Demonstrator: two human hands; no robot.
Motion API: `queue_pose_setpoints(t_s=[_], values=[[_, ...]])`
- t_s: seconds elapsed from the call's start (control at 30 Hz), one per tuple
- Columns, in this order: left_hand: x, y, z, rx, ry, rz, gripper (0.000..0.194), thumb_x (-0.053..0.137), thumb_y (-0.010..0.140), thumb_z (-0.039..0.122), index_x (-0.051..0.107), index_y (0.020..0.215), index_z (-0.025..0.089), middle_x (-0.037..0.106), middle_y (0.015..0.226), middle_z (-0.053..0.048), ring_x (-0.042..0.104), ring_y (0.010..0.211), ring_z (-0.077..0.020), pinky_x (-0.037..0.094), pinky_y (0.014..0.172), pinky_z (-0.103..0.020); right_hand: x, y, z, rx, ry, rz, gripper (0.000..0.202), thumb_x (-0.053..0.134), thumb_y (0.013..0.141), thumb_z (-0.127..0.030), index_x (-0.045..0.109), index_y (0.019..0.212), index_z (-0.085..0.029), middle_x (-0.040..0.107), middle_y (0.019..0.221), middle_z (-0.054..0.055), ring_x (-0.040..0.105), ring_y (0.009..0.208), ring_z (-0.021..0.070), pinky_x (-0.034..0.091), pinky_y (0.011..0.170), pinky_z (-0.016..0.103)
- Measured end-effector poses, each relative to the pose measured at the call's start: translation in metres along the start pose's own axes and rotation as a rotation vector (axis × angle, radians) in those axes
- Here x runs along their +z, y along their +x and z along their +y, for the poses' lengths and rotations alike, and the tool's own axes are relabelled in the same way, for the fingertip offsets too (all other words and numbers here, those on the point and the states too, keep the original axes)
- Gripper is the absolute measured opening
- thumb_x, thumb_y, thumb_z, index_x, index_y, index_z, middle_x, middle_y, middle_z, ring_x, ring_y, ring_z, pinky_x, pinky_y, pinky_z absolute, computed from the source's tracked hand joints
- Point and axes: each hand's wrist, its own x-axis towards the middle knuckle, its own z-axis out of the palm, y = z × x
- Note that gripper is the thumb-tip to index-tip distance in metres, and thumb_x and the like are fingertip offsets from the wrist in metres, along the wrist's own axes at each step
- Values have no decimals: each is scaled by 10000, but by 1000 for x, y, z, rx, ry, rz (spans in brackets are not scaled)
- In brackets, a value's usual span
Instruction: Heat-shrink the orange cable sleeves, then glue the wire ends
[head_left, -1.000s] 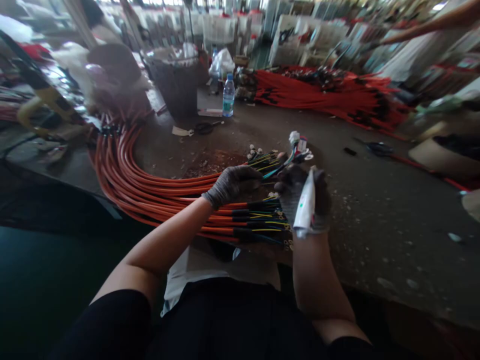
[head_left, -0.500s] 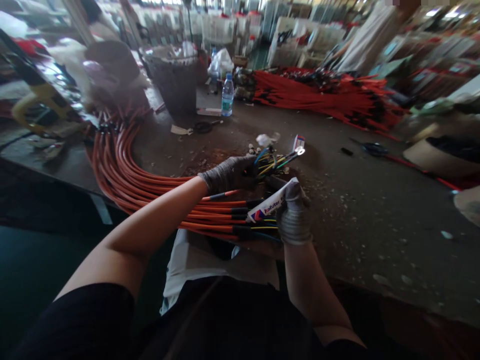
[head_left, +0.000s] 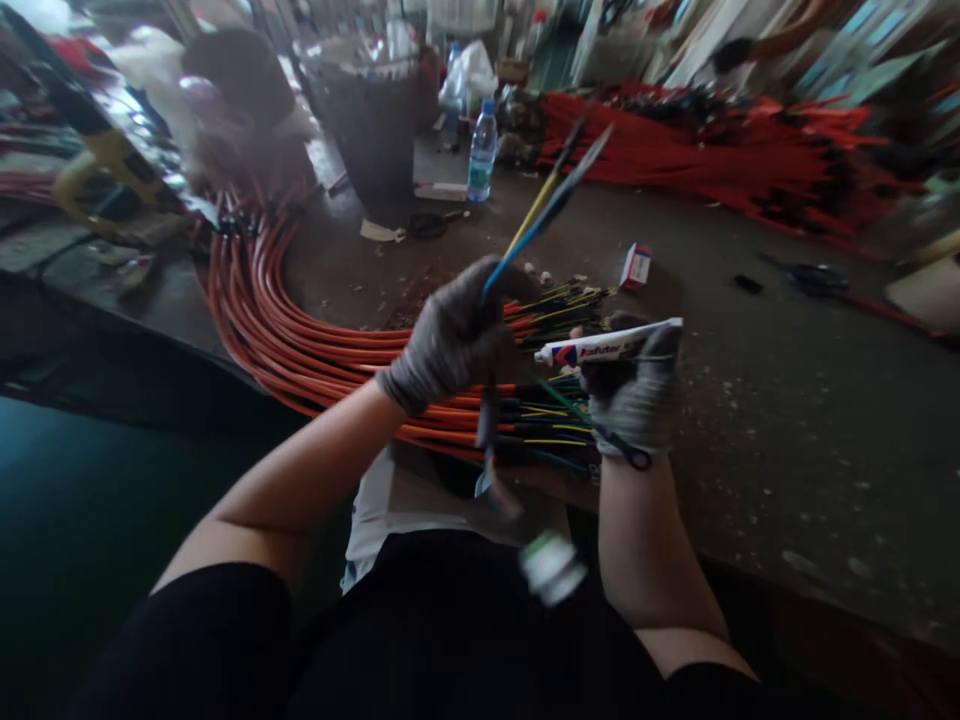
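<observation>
My gloved left hand (head_left: 461, 325) is closed around a cable; its yellow and blue wires (head_left: 529, 225) fan out upward, with blurred tips. Below that hand a dark sleeve (head_left: 487, 415) hangs, and lower still a blurred white and green piece (head_left: 551, 568) shows in front of my shirt. In my gloved right hand (head_left: 634, 385) I grip a white glue tube marked Kafuter (head_left: 607, 345), its nozzle pointing left toward my left hand. A green wire with a dark ring end (head_left: 637, 458) lies across my right wrist. Beneath both hands run orange cables (head_left: 337, 350) with bare coloured wire ends.
A small red and white box (head_left: 635, 267) sits beyond my right hand. Farther back stand a water bottle (head_left: 482, 152) and a grey bucket (head_left: 364, 130), near scissors (head_left: 431, 224). Red cables (head_left: 675, 150) are heaped at the back right. Another person's arm (head_left: 787, 38) shows behind.
My left hand has lifted wires out of the bundle, and they now point upward. The glue tube has turned from slanting to nearly level. The view has shifted slightly.
</observation>
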Motion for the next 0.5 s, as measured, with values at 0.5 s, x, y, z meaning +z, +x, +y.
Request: queue_pose_setpoints(t_s=[0.5], values=[[25, -88, -8, -236, 35, 190, 772, -114, 991, 487, 456, 1455, 252, 486, 1510, -42, 328, 1488, -207, 340, 1229, -420, 46, -35, -6, -109, -158, -221, 390, 618, 873, -585, 651, 794, -205, 660, 677, -4, 666, 613, 140, 565, 568, 261]])
